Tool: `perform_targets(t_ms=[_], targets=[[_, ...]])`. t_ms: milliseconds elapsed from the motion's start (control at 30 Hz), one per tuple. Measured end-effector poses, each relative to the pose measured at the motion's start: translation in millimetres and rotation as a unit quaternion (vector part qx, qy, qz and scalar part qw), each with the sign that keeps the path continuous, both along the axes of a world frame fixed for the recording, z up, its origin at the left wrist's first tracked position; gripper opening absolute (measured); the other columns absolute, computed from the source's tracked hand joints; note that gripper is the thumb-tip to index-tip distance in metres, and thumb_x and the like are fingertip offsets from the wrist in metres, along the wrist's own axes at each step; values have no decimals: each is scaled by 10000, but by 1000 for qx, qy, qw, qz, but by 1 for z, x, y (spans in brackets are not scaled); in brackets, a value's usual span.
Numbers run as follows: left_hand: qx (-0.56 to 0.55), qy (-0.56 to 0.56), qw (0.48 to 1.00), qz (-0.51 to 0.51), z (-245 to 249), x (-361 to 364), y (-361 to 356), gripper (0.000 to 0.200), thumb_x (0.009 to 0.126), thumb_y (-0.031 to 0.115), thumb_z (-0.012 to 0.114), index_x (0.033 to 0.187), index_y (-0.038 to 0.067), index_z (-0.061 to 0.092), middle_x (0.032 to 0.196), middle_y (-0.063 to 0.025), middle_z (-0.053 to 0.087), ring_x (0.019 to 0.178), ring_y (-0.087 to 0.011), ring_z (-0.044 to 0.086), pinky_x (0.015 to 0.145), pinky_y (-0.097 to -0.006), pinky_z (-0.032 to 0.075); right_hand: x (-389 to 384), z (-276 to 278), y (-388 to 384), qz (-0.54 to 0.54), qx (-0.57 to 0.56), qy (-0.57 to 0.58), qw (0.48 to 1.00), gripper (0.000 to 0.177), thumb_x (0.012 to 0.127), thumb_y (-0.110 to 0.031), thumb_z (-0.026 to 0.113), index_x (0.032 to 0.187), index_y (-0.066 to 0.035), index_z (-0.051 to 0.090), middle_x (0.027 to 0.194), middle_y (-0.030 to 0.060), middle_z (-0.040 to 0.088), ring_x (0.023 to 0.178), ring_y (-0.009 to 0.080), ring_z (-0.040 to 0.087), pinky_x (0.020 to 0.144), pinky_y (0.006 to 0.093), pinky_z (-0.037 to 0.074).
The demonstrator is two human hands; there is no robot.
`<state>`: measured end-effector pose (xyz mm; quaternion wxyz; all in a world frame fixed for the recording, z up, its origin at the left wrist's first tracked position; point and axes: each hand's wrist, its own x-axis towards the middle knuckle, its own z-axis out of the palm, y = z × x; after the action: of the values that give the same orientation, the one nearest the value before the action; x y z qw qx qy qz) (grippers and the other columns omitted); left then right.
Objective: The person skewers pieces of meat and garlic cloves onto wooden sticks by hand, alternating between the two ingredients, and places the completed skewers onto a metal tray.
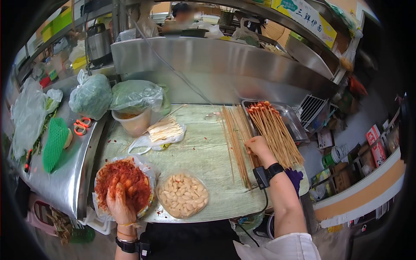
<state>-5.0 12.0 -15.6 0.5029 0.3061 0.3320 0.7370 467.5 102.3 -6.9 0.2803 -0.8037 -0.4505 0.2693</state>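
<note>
My left hand (120, 200) is sunk into a bowl of red marinated meat (134, 174) at the near left of the table, its fingers smeared red and curled in the meat. My right hand (258, 147) rests on a loose pile of bare bamboo skewers (236, 138) spread over the green table top (199, 147), fingers closed over them. Just right of that hand, loaded skewers with red pieces at their tips (273, 125) lie on a metal tray (294, 123). A bag-lined bowl of peeled garlic cloves (183, 195) stands between my two arms.
Enoki mushrooms in a plastic bag (164, 130) and a beige tub (135, 122) sit at the back left. Bagged greens (91, 96), orange scissors (80, 126) and a green net (55, 143) lie on the steel counter at left. A steel hood wall (216, 65) backs the table.
</note>
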Motion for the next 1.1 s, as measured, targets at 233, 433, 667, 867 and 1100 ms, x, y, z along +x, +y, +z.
perform_targets(t_ms=[233,433,667,867,1100], targets=[[-2,-4,1000,1,1,1,0,293,922,90,525,1196,-11,502,1123,-108,590,978,-186,597,850,-315,499,-19,59,-16,54,6,176,983,118,878,-148,541,847,-40,573,692,63,642,511,96,591,424,209,437],[-5,13,1000,0,10,5,0,282,923,94,523,1180,-23,514,1100,-108,595,936,-183,606,817,-315,515,-33,64,-25,152,81,409,896,153,932,-194,504,840,-82,554,592,-8,539,438,44,457,386,156,343],[-11,-2,1000,-4,6,4,0,266,923,93,522,1162,-25,525,1097,-109,597,920,-179,608,821,-313,513,-69,20,-27,173,-94,209,958,198,871,-226,629,745,-83,574,570,-47,479,468,44,393,425,183,298],[-20,17,1000,8,13,8,0,260,918,91,529,1152,-22,535,1088,-105,599,912,-174,607,814,-305,512,-79,22,-44,187,-69,297,934,149,883,-195,600,842,-53,575,616,-15,525,503,58,436,444,202,330],[-22,16,1000,15,8,6,2,257,915,88,535,1153,-8,539,1052,-82,608,887,-161,606,774,-291,516,-97,56,-66,136,107,399,900,100,918,-131,498,908,-54,561,625,10,542,496,64,462,423,184,337]])
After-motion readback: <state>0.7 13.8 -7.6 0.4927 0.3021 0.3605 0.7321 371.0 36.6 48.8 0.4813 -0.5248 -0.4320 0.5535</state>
